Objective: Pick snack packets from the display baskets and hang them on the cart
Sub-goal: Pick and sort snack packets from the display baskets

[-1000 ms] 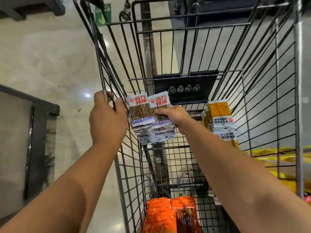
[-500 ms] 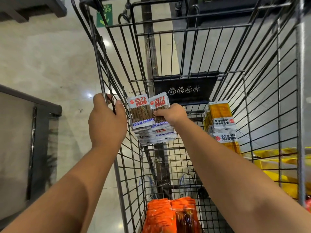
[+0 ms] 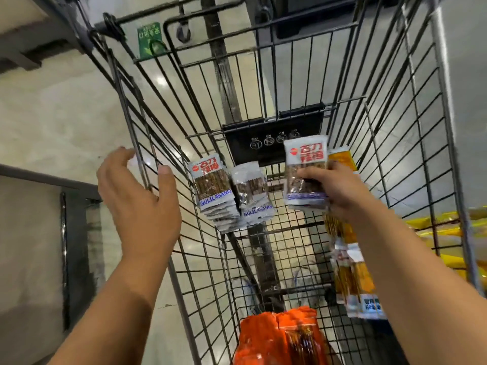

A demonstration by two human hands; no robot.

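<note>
A wire cart fills the frame. Its walls run up toward a black plastic flap at centre and a green sign in the upper left. At the bottom edge, a heap of orange packets shows inside the cart. Along the right-hand wall a string of yellow packets hangs down, its upper part hidden behind the right forearm. Beyond the wires at the far right lie more yellow goods, blurred. A dark counter stands outside the cart at the left edge.

Left of centre, two lots of white packets hang against the left wall. The fuller bunch is nearest the wire, and a twisted bunch touches it on the right.

The left hand is at the left wall's top wire and holds nothing. Its fingers are loosely spread and barely bent, with the thumb inside the wall and the fingers outside. Whether the palm touches the wire is hard to tell.

The right hand, right of centre, grips a held bunch of white packets upright, fingers curled across its front. The bunch covers the flap's right end and the top of the yellow string.
</note>
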